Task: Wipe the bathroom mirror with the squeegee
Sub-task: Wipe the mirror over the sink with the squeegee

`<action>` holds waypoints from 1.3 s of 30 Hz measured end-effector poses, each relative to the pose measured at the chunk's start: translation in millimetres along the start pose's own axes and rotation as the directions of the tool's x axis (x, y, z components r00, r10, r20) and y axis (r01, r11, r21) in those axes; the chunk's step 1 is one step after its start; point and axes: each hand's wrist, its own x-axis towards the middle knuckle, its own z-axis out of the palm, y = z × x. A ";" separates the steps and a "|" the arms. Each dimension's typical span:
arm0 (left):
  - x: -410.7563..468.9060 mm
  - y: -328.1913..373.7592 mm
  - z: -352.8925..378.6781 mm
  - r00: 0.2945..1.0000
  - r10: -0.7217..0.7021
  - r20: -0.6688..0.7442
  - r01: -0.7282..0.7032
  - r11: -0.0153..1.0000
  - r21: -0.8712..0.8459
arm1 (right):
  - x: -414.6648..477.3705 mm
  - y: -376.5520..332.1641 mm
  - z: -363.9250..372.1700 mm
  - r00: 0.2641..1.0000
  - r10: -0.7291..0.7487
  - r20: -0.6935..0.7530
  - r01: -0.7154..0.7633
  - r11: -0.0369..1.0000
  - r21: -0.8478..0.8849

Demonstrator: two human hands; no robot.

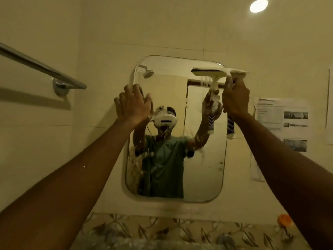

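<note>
Starting a stroke: right hand [235,100] grips squeegee [219,73], blade at mirror [203,168] top right. Left hand [134,105] flat, fingers spread, braced on left edge. Next, prob: steady pull down w/ even pressure.

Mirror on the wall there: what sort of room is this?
Most likely a home bathroom. The mirror hangs on a tiled wall and reflects a shower head; a chrome towel rail is fixed on the left.

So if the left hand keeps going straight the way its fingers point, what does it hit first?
Nothing close: the left hand points up along the mirror frame's left edge, so bare wall tile follows, though depth is unclear.
</note>
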 end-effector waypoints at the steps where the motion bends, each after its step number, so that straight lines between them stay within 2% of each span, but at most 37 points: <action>1: 2.9 -3.3 1.9 1.000 -0.029 0.008 0.030 0.999 -0.024 | 4.7 -0.4 2.9 1.000 0.004 -0.008 -0.004 1.000 -0.014; 6: 17.4 -9.0 12.9 0.995 -0.095 -0.015 0.092 0.986 -0.137 | 21.7 -3.2 14.6 1.000 0.000 -0.012 -0.002 0.988 -0.157; 11: 33.1 -18.5 24.5 0.970 -0.208 -0.123 0.169 0.948 -0.271 | 9.0 2.5 17.2 0.999 -0.009 0.038 0.018 0.969 -0.247; 16: 38.2 -30.0 31.2 0.958 -0.118 -0.260 0.066 0.977 -0.202 | -64.5 35.5 9.3 0.990 0.072 0.122 -0.051 0.985 -0.168; 20: 33.8 -35.4 31.2 0.958 -0.095 -0.272 0.038 0.978 -0.206 | -112.0 48.6 -2.9 0.982 0.134 0.132 -0.106 0.974 -0.199; 23: 25.0 -36.5 36.7 0.959 -0.063 -0.276 0.002 0.977 -0.215 | -89.4 27.0 -12.9 0.975 0.139 0.175 -0.099 0.970 -0.221; 28: 20.9 -35.8 35.6 0.957 -0.083 -0.277 0.019 0.974 -0.225 | -0.2 -16.7 -12.8 0.993 -0.004 0.116 0.034 0.965 -0.260; 31: 20.1 -37.1 37.5 0.954 -0.089 -0.285 0.018 0.970 -0.242 | 29.9 -32.1 -10.9 0.989 -0.013 0.145 0.067 0.923 -0.378; 35: 19.4 -34.5 42.6 0.942 -0.130 -0.308 0.053 0.968 -0.247 | 18.0 -28.7 -7.6 0.972 0.016 0.233 0.078 0.917 -0.391; 39: 19.4 -35.0 44.2 0.939 -0.146 -0.312 0.069 0.967 -0.245 | -44.1 11.4 -5.5 0.975 0.029 0.220 0.044 0.947 -0.318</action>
